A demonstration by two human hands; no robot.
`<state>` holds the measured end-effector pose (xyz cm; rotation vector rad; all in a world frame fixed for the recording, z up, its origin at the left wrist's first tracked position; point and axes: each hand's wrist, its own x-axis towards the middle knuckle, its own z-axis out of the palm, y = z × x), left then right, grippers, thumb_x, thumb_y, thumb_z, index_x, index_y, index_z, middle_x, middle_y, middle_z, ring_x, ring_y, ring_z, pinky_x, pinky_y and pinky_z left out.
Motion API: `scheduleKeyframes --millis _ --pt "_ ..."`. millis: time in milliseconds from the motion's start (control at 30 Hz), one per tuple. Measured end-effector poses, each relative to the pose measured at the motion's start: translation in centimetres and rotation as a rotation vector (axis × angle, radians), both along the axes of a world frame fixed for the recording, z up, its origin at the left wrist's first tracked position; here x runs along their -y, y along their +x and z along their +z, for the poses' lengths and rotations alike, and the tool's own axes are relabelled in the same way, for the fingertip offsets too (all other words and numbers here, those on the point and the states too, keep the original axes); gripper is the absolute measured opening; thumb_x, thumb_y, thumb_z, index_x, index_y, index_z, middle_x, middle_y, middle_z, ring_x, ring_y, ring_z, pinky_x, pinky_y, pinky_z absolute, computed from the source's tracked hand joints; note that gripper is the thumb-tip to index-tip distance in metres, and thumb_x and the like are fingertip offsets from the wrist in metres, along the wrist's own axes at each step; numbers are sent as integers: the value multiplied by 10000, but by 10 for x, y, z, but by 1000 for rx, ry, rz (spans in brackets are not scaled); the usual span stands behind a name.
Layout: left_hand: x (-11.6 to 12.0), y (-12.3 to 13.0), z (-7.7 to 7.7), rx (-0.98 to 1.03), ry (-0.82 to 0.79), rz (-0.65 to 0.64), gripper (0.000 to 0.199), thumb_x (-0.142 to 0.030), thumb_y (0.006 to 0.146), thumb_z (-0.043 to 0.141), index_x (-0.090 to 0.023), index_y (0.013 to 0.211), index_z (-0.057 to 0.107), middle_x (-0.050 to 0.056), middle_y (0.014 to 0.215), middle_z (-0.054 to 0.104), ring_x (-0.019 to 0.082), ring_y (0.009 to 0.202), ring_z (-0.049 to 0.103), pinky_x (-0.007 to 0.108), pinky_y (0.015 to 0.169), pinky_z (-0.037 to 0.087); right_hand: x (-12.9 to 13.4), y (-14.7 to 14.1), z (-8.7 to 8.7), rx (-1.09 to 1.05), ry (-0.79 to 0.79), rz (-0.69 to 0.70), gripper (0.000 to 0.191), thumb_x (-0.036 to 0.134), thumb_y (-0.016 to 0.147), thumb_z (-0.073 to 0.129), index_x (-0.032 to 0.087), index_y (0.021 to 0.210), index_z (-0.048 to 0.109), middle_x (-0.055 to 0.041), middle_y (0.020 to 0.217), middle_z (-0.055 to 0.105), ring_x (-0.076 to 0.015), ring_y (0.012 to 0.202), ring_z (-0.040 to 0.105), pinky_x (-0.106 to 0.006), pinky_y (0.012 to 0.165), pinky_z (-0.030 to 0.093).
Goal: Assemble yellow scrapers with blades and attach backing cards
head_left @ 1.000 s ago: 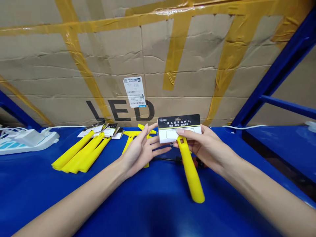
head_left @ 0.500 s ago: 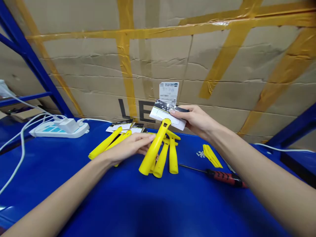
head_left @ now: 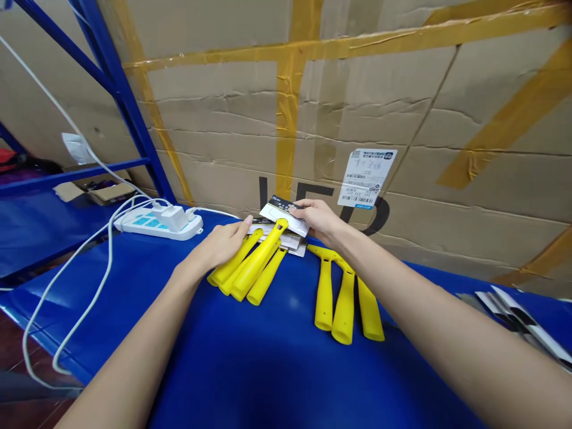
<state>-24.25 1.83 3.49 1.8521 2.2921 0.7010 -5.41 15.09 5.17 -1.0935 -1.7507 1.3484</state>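
Observation:
My right hand (head_left: pixel 319 219) pinches the black-and-white card-like head of a yellow-handled scraper (head_left: pixel 259 262), its hollow handle slanting down toward me. This scraper lies over a pile of similar scrapers (head_left: pixel 267 279), their handles fanned side by side. My left hand (head_left: pixel 223 243) is closed around the left side of the pile, thumb along the card edges (head_left: pixel 261 226), its other fingers mostly hidden. To the right, under my right forearm, lie several bare yellow handles (head_left: pixel 343 304) with T-shaped tops and no cards.
A white power strip (head_left: pixel 156 223) with plugs and loose white cables (head_left: pixel 109 256) is at the left on the blue table (head_left: pixel 268 369). Flat black-and-white pieces (head_left: pixel 522 322) lie far right. A large taped cardboard box (head_left: pixel 223 131) stands behind, beside a blue metal frame (head_left: pixel 129 113).
My right hand has carried the scraper left, from above the bare handles onto the pile. My left hand has moved to that pile. The view has turned left; the screwdriver is no longer seen.

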Motion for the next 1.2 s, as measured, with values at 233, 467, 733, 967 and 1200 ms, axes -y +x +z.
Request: scheduleKeyframes --millis 233,467,733,967,1200 --pt "0 12 -2 -62 -143 -41 739 -714 962 214 -284 1392 635 93 1354 686 353 1223 641 464 1039 451 -5 -15 -27 216 414 -24 132 274 831 716 211 944 687 -84 1061 694 -261 1077 614 -413 1008 434" --pt "4 23 2 -182 -145 33 818 -750 905 352 -154 1389 634 221 1243 717 421 1120 668 522 962 486 -4 1 -36 275 579 -60 294 457 905 615 209 1058 649 -103 1076 635 -262 1075 571 -403 962 434" --pt "12 70 6 -232 307 -120 426 -478 968 484 -149 1035 746 160 1067 753 343 1085 648 458 955 486 18 65 -12 262 585 21 217 385 957 509 201 973 623 -40 906 699 -171 814 621 -283 744 463" --pt "0 126 -14 62 51 -449 213 -341 944 531 -201 1051 651 81 1029 724 218 884 663 340 775 518 34 133 3 513 507 41 105 285 883 594 208 829 640 -18 684 659 -173 658 597 -281 610 387" --pt "-29 152 -20 -18 -76 -422 283 -379 847 601 -200 1064 566 52 851 679 232 766 652 330 652 475 43 177 -16 704 369 50 122 257 766 712 218 795 600 -16 638 652 -172 553 583 -271 547 349"
